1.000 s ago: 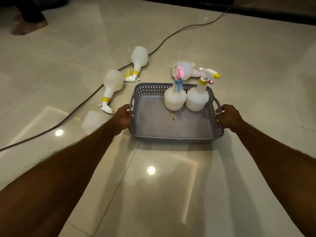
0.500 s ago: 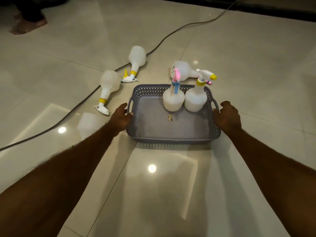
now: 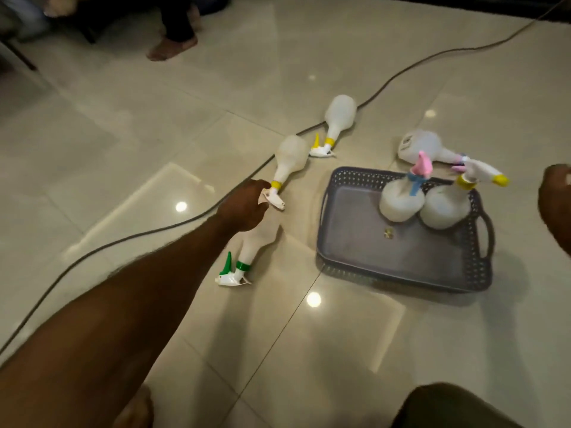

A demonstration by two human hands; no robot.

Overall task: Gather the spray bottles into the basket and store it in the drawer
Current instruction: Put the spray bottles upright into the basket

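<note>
Dim indoor scene lit from overhead. Three round lamp reflections glare on the glossy tiled floor (image 3: 401,350): at 9 o'clock, just below centre, and faintly at 1 o'clock. A soft shadow falls beneath the near rim of the basket (image 3: 401,274). The left hand (image 3: 244,206) and forearm are motion-blurred; the right hand (image 3: 556,199), at 3 o'clock, is smeared and cut by the frame. Wide-angle distortion bends tile joints near the edges. The 12 o'clock background falls into darkness.
</note>
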